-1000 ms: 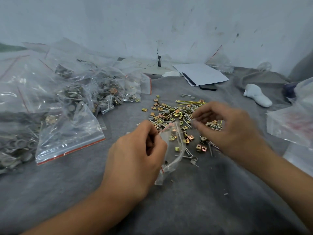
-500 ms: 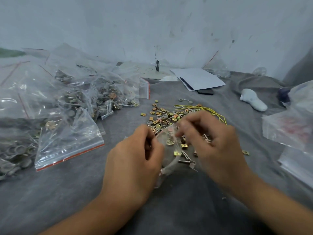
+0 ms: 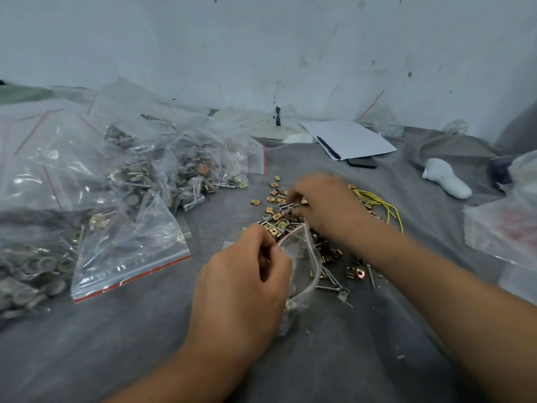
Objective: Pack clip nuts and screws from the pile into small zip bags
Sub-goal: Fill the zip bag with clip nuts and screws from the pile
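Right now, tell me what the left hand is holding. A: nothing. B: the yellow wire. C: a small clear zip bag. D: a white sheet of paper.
C: the left hand has its fingers curled round the mouth of the small clear zip bag, beside the pile.

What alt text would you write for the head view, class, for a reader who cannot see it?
A left hand holds a small zip bag open on grey cloth while the right hand reaches into a pile of clip nuts and screws. Filled bags lie at left.
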`<state>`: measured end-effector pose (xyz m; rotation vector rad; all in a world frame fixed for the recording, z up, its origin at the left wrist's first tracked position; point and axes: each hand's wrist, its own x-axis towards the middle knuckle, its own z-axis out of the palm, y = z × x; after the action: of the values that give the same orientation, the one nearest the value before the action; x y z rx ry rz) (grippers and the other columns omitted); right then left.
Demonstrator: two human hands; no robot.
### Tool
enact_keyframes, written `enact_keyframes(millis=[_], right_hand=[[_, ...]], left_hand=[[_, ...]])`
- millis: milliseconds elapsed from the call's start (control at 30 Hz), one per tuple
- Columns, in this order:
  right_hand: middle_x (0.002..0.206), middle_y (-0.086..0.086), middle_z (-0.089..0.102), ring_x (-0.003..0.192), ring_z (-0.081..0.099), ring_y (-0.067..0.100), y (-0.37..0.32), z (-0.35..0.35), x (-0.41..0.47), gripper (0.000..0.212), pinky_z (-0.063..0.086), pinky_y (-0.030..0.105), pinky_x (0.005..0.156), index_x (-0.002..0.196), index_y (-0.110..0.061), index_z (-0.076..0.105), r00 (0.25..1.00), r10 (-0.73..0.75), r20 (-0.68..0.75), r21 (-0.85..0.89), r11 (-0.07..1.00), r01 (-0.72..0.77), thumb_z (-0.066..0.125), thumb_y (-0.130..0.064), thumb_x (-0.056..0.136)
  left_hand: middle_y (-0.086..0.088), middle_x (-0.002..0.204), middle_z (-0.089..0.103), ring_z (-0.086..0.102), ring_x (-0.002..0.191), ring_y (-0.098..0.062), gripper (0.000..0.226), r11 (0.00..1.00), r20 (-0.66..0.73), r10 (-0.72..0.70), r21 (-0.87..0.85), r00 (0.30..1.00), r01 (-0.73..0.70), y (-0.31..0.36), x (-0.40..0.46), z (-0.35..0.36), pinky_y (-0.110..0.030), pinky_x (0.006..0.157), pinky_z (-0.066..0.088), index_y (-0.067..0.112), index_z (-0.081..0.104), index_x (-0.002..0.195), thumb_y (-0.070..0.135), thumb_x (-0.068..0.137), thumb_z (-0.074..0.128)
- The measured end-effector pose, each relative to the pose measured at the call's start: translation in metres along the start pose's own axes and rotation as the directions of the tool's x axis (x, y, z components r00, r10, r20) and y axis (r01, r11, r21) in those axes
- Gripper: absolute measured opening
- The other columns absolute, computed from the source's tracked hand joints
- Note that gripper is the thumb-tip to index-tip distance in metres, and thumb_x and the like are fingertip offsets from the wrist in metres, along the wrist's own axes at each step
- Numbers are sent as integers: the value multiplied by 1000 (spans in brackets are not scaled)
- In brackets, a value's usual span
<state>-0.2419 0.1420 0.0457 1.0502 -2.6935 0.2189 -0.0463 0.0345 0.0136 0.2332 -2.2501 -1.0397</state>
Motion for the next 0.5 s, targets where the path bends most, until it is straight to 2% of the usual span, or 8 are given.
enact_keyframes(millis=[100,200,333,400,500], right_hand=[[87,-13,69,80,64,2,3,-8,-11,24,58,31,84,104,-26,70,993,116,-30,317,943,-101,81,-13,87],[79,-9,72,73,67,3,8,-19,-33,29,55,18,69,95,-21,70,959,253,-131,532,834,-148,92,-16,76],[81,-3,76,77,74,10,-5,-36,-64,31,63,30,77,94,-21,72,922,336,-190,735,672,-93,94,-13,73],[84,-2,78,80,76,12,-18,-46,-79,32,64,30,77,95,-20,72,938,286,-196,800,600,-16,94,-12,73],[90,1,78,85,76,19,-37,-53,-104,32,63,31,79,99,-19,73,991,46,-126,866,493,88,92,-9,76]], left_hand=[[13,64,60,53,52,-11,24,1000,4,0,0,1000,0,0,-1,-1,-39,50,46,29,50,79,51,85,43],[14,65,60,52,52,-10,24,1000,4,-6,1,1000,6,0,0,-1,-39,49,45,30,50,79,52,86,43],[14,65,60,51,52,-10,23,1000,-3,-31,-3,1000,31,1,0,0,-39,51,47,31,51,79,52,85,44],[15,66,60,52,54,-9,22,999,-14,-34,-7,999,34,0,1,0,-39,52,47,30,52,79,50,85,45],[11,65,59,51,55,-11,20,999,-44,-8,-34,999,7,1,2,-1,-42,51,45,27,52,78,45,86,48]])
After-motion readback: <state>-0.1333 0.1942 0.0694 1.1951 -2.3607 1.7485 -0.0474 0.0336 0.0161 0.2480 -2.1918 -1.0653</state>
